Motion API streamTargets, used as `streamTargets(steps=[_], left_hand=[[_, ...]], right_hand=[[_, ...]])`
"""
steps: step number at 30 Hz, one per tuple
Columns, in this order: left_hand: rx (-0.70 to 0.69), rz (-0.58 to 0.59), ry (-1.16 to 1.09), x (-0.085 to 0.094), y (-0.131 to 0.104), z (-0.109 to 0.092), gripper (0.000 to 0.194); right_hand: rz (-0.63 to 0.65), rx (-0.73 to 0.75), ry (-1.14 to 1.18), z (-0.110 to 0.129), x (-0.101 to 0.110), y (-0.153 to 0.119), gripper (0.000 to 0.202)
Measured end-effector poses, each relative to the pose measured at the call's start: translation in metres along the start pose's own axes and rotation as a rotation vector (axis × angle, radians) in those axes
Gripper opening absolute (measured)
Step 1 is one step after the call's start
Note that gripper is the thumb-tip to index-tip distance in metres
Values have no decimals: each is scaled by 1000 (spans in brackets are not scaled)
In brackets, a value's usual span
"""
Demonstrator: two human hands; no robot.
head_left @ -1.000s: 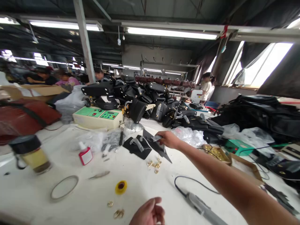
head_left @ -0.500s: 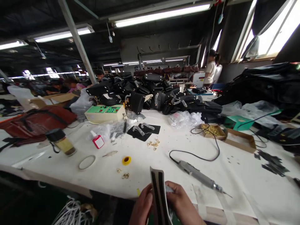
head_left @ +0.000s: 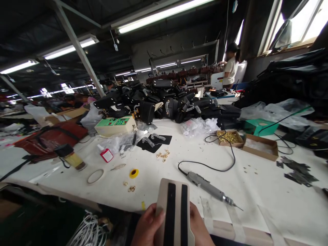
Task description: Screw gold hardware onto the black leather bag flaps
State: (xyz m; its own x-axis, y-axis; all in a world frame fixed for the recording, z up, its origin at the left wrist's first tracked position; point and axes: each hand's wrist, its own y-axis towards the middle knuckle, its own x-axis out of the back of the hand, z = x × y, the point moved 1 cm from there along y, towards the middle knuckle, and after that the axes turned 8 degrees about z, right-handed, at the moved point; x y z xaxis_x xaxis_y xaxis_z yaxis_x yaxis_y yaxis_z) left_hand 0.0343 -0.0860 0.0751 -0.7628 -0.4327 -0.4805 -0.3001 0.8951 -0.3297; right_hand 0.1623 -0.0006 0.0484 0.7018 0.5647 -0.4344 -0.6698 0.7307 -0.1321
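A beige panel with two black stripes (head_left: 176, 205) stands nearly upright at the table's front edge, its striped face toward me. My left hand (head_left: 148, 225) grips its left side, the thumb on the front face. My right hand (head_left: 200, 227) holds the right side, most of its fingers hidden behind the panel. To the right lies a grey electric screwdriver (head_left: 207, 186) with a black cord. Gold metal fittings (head_left: 131, 188) and a yellow tape roll (head_left: 133, 173) lie left of the panel. More gold pieces (head_left: 163, 155) are farther back, near black flat pieces (head_left: 165, 139).
Black bags (head_left: 147, 111) are heaped at the back, beside a cream control box (head_left: 115, 125). A jar (head_left: 70, 157) and red-labelled bottle (head_left: 106, 154) stand left. Cardboard trays (head_left: 261, 147) sit right. Beyond, a person (head_left: 230, 70) stands by the window.
The panel has turned from nearly edge-on to show its broad striped face. My left hand has shifted a little left, and the right hand is now more hidden behind the panel. The view has shifted slightly.
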Motion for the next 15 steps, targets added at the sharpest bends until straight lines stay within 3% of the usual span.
streamTargets(steps=[6,11,15], left_hand=[[-101,-40,138,-10,-6,-22,40],[-194,-72,238,-5,-19,-30,37],[-178,-90,215,2,-30,-36,43]], right_hand=[[-183,88,162,15,15,-21,55],[-13,21,77,18,1,-27,44],[0,-50,12,24,-24,-25,41]])
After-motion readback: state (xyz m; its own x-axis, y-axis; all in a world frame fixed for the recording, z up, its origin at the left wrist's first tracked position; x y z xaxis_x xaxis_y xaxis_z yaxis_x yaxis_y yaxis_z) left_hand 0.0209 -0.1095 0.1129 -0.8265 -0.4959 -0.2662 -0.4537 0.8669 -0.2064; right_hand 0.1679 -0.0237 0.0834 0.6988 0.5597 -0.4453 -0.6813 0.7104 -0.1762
